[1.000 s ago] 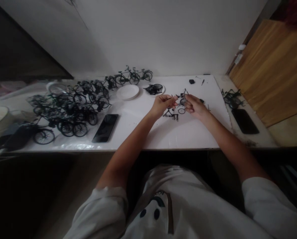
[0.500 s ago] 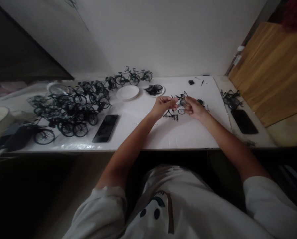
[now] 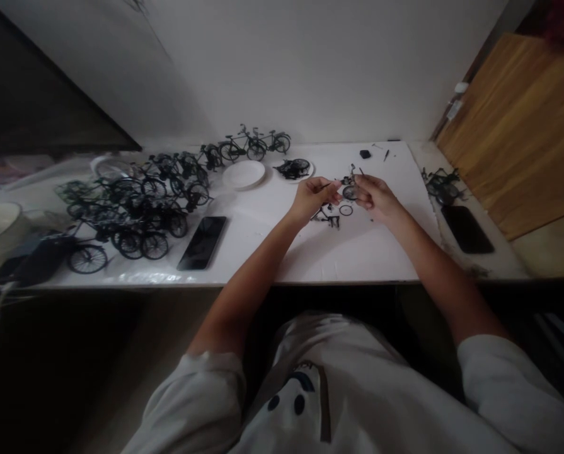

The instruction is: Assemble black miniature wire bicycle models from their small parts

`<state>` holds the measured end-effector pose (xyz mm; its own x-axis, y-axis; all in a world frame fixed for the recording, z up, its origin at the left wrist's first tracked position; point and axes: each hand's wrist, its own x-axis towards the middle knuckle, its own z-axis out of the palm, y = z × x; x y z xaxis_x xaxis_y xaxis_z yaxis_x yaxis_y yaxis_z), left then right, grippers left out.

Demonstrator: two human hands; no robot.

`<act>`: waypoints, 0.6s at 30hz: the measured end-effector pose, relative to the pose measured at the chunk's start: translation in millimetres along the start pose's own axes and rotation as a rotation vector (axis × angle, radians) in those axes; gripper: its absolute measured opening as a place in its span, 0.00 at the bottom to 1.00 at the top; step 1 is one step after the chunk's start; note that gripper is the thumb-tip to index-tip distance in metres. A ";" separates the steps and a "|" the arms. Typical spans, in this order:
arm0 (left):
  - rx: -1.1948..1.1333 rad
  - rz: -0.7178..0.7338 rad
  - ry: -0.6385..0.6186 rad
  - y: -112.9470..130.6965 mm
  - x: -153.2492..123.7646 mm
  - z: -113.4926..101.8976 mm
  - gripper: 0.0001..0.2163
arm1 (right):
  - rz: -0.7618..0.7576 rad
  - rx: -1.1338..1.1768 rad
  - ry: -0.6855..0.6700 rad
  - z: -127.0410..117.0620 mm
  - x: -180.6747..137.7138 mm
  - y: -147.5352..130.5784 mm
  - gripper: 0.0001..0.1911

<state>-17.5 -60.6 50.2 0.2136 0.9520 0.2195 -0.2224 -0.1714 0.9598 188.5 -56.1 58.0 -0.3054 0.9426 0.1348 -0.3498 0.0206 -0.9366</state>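
Between my hands is a small model bicycle front part, with a dark spoked wheel and thin metal pieces above it. My right hand is closed, pinching this part from the right. My left hand is closed too, with a thin dark rod-like piece at its fingertips, close to the wheel part. What that piece is, I cannot make out. Below the hands, a dark model bicycle frame and a loose wheel lie on the white board.
Many model bicycles crowd the left side, and others stand by the wall. Two white plates sit mid-board, one bearing dark bicycle parts. Phones lie left and right. A small black block is at the back.
My right hand has moved slightly right and its fingers have turned, so the held wheel shows more fully. A dark green piece beside that hand is now hidden. The view has shifted slightly.
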 end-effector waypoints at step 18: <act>0.613 0.506 0.139 0.8 -0.8 -13.1 0.20 | -0.065 -0.108 0.046 5.9 -0.9 13.9 0.31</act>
<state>-30.4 -58.1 48.5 0.0977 0.7375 0.6683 0.3098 -0.6607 0.6838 178.7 -58.6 46.7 -0.2433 0.9525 0.1833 -0.2697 0.1151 -0.9560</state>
